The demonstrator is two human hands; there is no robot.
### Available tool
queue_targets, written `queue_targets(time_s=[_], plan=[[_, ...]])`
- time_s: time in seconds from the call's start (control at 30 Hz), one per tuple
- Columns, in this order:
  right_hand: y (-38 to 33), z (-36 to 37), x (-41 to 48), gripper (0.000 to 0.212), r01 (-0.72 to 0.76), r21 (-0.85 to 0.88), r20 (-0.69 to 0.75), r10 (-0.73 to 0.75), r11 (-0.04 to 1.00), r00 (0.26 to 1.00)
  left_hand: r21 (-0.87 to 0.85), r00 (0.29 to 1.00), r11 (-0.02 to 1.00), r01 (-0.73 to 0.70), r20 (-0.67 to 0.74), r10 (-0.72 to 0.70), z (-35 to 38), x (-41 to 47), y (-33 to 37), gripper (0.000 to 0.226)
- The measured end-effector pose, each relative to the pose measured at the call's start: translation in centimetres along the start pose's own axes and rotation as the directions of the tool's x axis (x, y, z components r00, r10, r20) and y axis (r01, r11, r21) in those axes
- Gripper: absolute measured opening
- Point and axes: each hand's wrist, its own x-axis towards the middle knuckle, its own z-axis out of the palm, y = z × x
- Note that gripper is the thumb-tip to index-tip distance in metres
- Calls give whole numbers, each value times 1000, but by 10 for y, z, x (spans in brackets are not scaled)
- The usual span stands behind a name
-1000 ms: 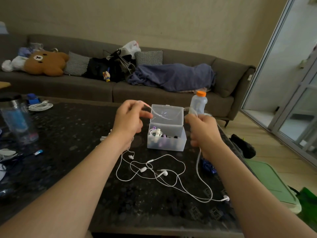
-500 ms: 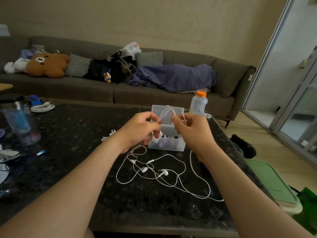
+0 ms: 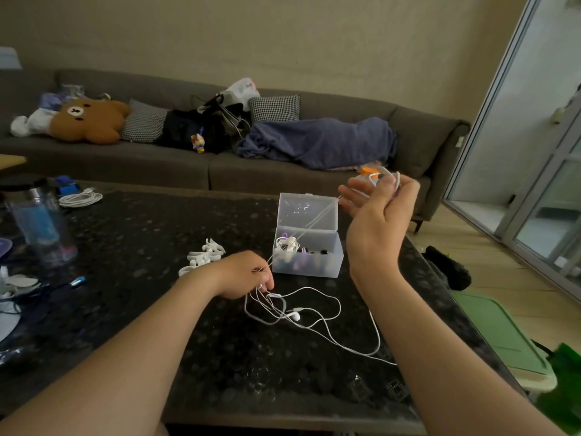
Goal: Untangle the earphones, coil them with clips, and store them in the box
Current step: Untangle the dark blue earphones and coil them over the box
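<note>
White earphones (image 3: 295,316) lie tangled on the dark stone table (image 3: 132,247), their cord trailing toward the near right edge. My left hand (image 3: 248,273) rests low on the table, fingers pinched on the cord beside the tangle. My right hand (image 3: 377,212) is raised to the right of the box, palm up, with cord looped around its fingers; two taut strands run from it down to my left hand. The clear plastic box (image 3: 306,256) stands open with its lid up, holding coiled earphones and purple clips. A pile of white clips (image 3: 202,254) lies left of my left hand.
A water bottle (image 3: 41,225), a coiled white cable (image 3: 80,199) and small items crowd the table's left side. An orange-capped bottle (image 3: 369,171) shows behind my right hand. A grey sofa (image 3: 220,171) runs behind the table. A green bin lid (image 3: 496,335) is on the floor at right.
My hands were together in front of the box; now the left has dropped to the table by the tangle and the right has risen rightward, pulling the cord taut.
</note>
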Motion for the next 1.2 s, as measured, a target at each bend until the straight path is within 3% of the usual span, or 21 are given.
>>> queue_targets(time_s=[0.13, 0.2, 0.27, 0.3, 0.37, 0.4, 0.47, 0.53, 0.63, 0.7, 0.77, 0.83, 0.87, 0.9, 1.03, 1.13, 1.2], plan=[[10, -1, 2, 14, 214, -260, 23, -216, 942, 976, -51, 997, 997, -64, -42, 62, 0, 1, 1, 10], [18, -5, 4, 21, 210, -473, 69, -202, 855, 977, -110, 991, 989, -97, -106, 85, -1, 2, 3, 12], [24, -11, 6, 26, 113, -707, 170, 13, 698, 985, -171, 980, 978, -122, -176, 92, -4, 1, 6, 20], [27, -14, 6, 25, 78, -829, 211, 180, 554, 961, -203, 975, 969, -140, -199, 99, -4, 1, 8, 23], [27, -21, 4, 29, 129, -967, 226, 506, 220, 832, -296, 969, 941, -162, -227, 96, -6, 0, 13, 30], [27, -23, 2, 39, 186, -976, 216, 625, 114, 750, -345, 969, 925, -160, -233, 81, -7, -1, 16, 32], [24, -27, -1, 54, 281, -960, 195, 749, 12, 633, -419, 972, 893, -163, -224, 72, -11, -3, 19, 33], [21, -27, -2, 57, 320, -947, 192, 750, -27, 633, -477, 980, 865, -155, -187, 72, -13, -5, 20, 33], [11, -23, -1, 46, 288, -958, 232, 592, 0, 772, -517, 986, 847, -124, -162, 46, -13, -5, 22, 34], [10, -17, 0, 38, 304, -947, 318, 439, 105, 841, -524, 987, 842, -125, -149, 54, -13, -6, 25, 34], [16, -11, -2, 34, 337, -863, 477, 388, 377, 788, -556, 988, 819, -141, -131, 81, -13, -8, 29, 36], [23, -8, -6, 33, 260, -720, 626, 440, 644, 644, -581, 988, 800, -150, -109, 106, -14, -9, 31, 35], [27, -7, -9, 28, 207, -680, 659, 463, 703, 593, -577, 988, 803, -151, -101, 113, -13, -10, 31, 33], [31, -8, -10, 23, 195, -672, 663, 463, 714, 588, -566, 989, 811, -148, -94, 115, -13, -10, 31, 30], [36, -8, -6, 20, 286, -686, 608, 310, 669, 731, -532, 993, 840, -102, -99, 58, -12, -10, 26, 21], [34, -9, -2, 18, 198, -624, 590, 289, 756, 754, -538, 994, 839, -87, -100, 39, -15, -12, 27, 33], [36, -10, -1, 19, 218, -627, 594, 279, 748, 754, -540, 994, 836, -99, -93, 58, -16, -14, 31, 35]])
